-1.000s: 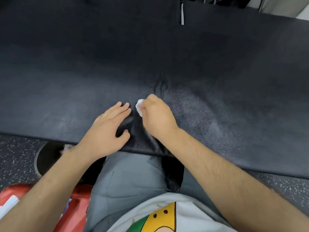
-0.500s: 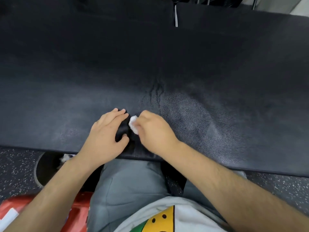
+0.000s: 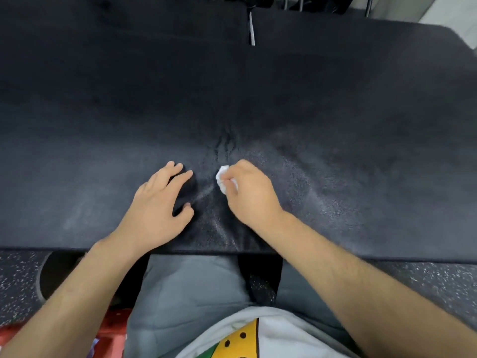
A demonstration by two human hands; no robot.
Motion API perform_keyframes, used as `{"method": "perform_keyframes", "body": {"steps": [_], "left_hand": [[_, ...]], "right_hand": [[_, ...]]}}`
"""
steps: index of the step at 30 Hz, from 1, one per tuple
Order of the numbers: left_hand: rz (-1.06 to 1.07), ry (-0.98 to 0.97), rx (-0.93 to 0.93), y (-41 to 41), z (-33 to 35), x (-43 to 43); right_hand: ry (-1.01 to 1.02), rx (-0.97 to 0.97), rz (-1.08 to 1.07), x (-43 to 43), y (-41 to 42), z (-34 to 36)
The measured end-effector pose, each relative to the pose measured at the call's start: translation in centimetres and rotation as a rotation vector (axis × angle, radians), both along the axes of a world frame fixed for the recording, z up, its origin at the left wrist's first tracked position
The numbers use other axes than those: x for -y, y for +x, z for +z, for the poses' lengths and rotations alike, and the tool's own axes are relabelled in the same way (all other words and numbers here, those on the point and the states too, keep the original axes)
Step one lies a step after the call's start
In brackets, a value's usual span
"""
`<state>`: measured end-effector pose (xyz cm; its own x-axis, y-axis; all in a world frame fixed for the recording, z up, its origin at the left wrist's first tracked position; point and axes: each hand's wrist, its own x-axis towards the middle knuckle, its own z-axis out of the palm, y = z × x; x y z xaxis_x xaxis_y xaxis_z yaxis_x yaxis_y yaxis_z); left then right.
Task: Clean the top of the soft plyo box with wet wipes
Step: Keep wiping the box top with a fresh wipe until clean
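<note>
so my right hand (image 3: 247,192) pinches the balled wet wipe (image 3: 222,180) against the plyo box top (image 3: 335,112) near its front edge, while my left hand (image 3: 160,202) presses flat, fingers spread, to steady the soft cover

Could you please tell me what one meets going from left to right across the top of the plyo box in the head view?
The left hand, flat on the soft plyo box → the balled wet wipe → the right hand pinching it.
</note>
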<state>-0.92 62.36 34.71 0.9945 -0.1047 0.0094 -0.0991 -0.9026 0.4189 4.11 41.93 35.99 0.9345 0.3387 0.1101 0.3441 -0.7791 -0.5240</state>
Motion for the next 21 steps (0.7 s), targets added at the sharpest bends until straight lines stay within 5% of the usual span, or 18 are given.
{"method": "perform_keyframes", "body": {"steps": [3, 9, 14, 21], "left_hand": [[0.005, 0.02, 0.006, 0.4, 0.4, 0.1], [0.0, 0.031, 0.04, 3.6, 1.8, -0.9], [-0.029, 0.062, -0.002, 4.6, 1.2, -0.3], [-0.008, -0.015, 0.024, 4.2, 1.3, -0.7]], "right_hand": [[0.006, 0.009, 0.182, 0.6, -2.2, -0.4], [0.002, 0.063, -0.144, 2.0, 3.3, 0.2], [-0.037, -0.016, 0.114, -0.2, 1.1, -0.4], [0.01, 0.043, 0.112, -4.7, 2.7, -0.1]]}}
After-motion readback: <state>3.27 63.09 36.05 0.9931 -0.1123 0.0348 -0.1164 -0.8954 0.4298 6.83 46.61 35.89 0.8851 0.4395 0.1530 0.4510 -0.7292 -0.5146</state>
